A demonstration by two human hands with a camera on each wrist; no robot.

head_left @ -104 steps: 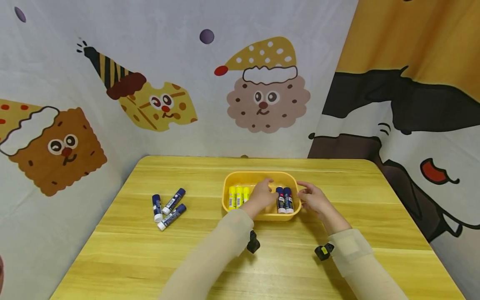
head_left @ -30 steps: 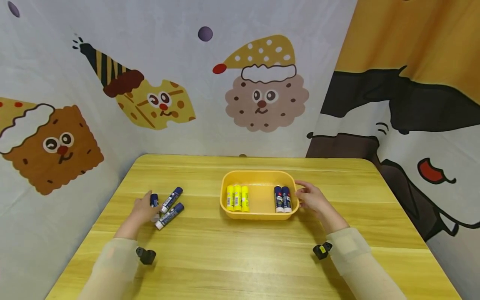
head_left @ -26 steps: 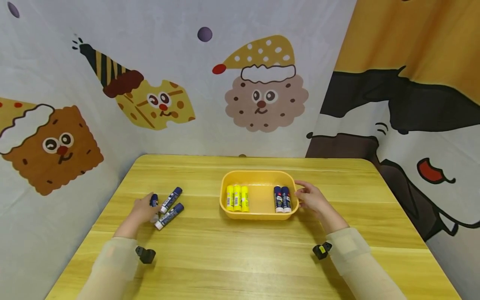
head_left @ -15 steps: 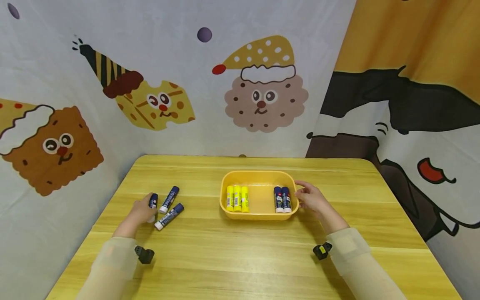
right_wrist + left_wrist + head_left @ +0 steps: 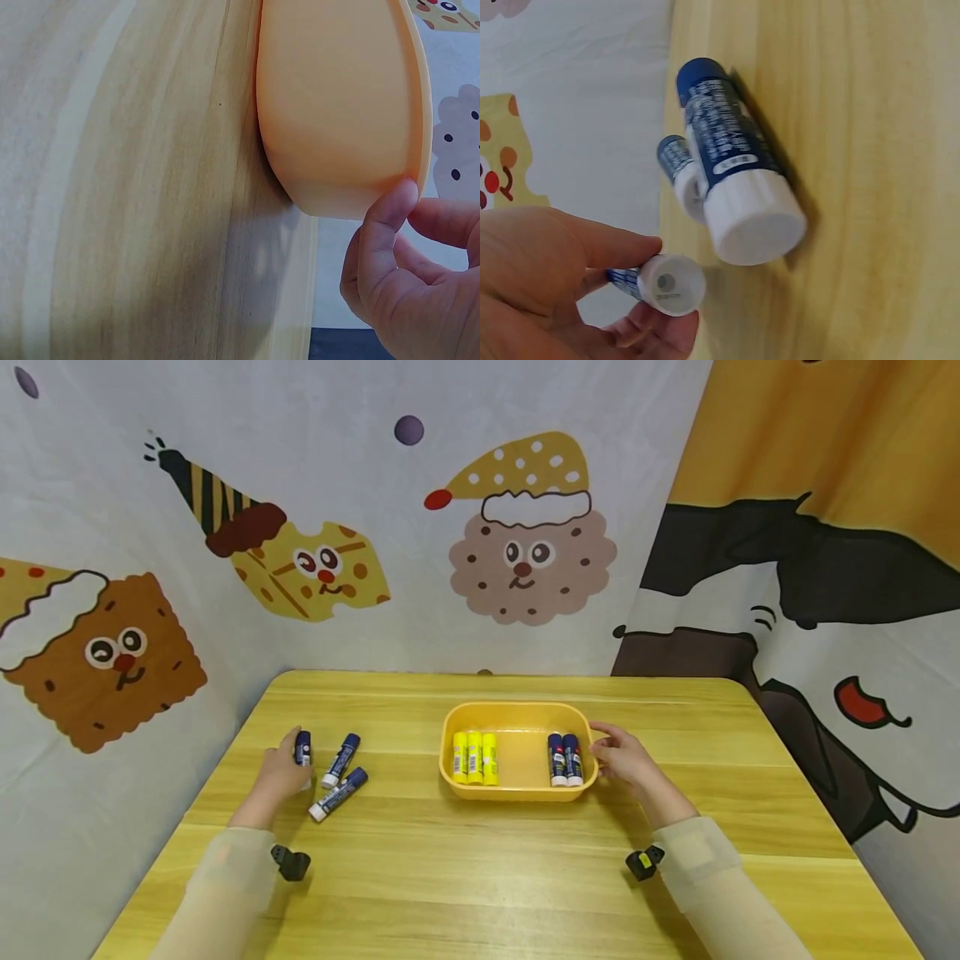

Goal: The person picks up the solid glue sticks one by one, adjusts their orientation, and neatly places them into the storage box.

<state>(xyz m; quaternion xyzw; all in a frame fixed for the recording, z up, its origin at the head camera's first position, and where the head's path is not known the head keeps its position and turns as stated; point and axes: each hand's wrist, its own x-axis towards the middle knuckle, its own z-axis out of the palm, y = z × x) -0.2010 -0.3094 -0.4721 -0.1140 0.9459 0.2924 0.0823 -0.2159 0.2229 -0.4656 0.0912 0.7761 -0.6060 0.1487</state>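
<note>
My left hand [image 5: 281, 770] pinches a glue stick [image 5: 302, 748] with a blue cap at the table's left; its white base [image 5: 676, 286] faces the left wrist camera between thumb and fingers. Two similar glue sticks lie apart just to the right, one farther back [image 5: 341, 761] and one nearer [image 5: 338, 794]. A yellow plastic basket [image 5: 517, 793] stands mid-table. My right hand [image 5: 628, 757] holds its right end, thumb and index finger at the rim corner in the right wrist view. Inside, yellow tubes [image 5: 475, 758] line the left side and two blue glue sticks [image 5: 565, 760] the right.
The wooden table [image 5: 480, 877] reaches back to a cloth wall [image 5: 360, 460] printed with cartoon figures. Bare basket floor [image 5: 522, 758] shows between the yellow and blue groups. A small black camera sits on each wrist.
My left hand has gone from inside the basket to the glue sticks at left. It now pinches one, shifted back and away from the other two. My right hand stays at the basket.
</note>
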